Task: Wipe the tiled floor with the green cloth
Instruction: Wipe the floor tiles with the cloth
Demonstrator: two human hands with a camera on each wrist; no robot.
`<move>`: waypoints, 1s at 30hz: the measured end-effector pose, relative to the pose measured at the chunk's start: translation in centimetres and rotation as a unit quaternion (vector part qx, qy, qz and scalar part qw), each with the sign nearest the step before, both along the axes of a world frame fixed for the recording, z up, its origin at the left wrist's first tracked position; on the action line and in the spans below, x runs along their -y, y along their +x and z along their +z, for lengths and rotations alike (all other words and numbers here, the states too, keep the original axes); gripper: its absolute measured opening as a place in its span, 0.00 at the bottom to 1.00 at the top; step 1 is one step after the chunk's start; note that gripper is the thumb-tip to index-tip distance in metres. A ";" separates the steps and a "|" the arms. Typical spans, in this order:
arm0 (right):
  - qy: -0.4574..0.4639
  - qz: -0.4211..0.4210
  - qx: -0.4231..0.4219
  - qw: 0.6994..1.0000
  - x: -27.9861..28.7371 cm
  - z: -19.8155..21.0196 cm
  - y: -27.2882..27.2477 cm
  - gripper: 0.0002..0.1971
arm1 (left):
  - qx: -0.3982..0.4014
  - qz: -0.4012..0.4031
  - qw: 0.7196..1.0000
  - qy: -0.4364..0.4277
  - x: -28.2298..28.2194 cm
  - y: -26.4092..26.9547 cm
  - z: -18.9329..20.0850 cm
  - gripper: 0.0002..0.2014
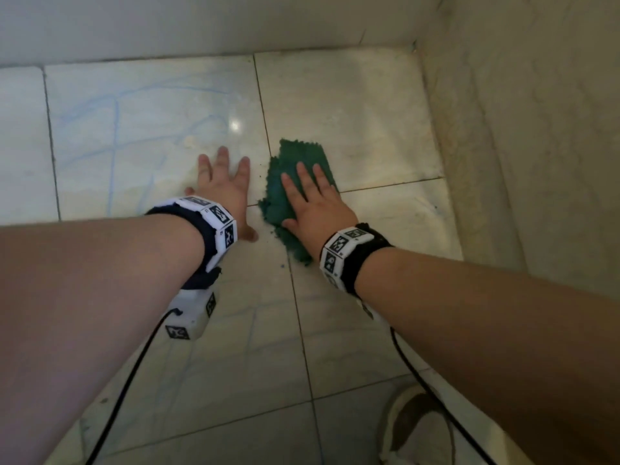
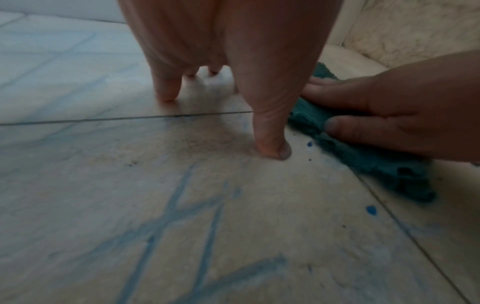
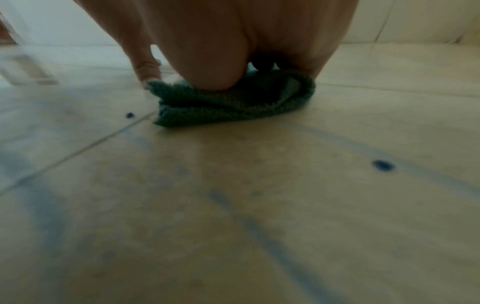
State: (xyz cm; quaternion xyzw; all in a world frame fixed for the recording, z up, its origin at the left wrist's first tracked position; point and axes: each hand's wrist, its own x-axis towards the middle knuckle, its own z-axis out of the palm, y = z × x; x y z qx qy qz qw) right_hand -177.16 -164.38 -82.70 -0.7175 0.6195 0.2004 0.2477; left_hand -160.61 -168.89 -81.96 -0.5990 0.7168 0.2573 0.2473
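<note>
One green cloth (image 1: 295,182) is pressed flat on the tiled floor (image 1: 352,105) by the right hand (image 1: 318,206), fingers straight. Just beside the cloth, the left hand (image 1: 224,186) is spread on the floor, its grip wide, holding nothing.

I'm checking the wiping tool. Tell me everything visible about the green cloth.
The green cloth is dark green, nubby terry-like fabric, folded and bunched, lying flat on the tiled floor across a grout joint. The right hand presses it down with straight fingers. The left hand rests on the floor beside it, not touching it.
</note>
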 end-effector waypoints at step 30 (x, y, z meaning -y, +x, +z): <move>0.049 0.109 -0.048 0.992 -14.2 1.0 2.6 0.41 | -0.045 -0.030 0.998 -0.032 -6.6 2.1 0.0 0.60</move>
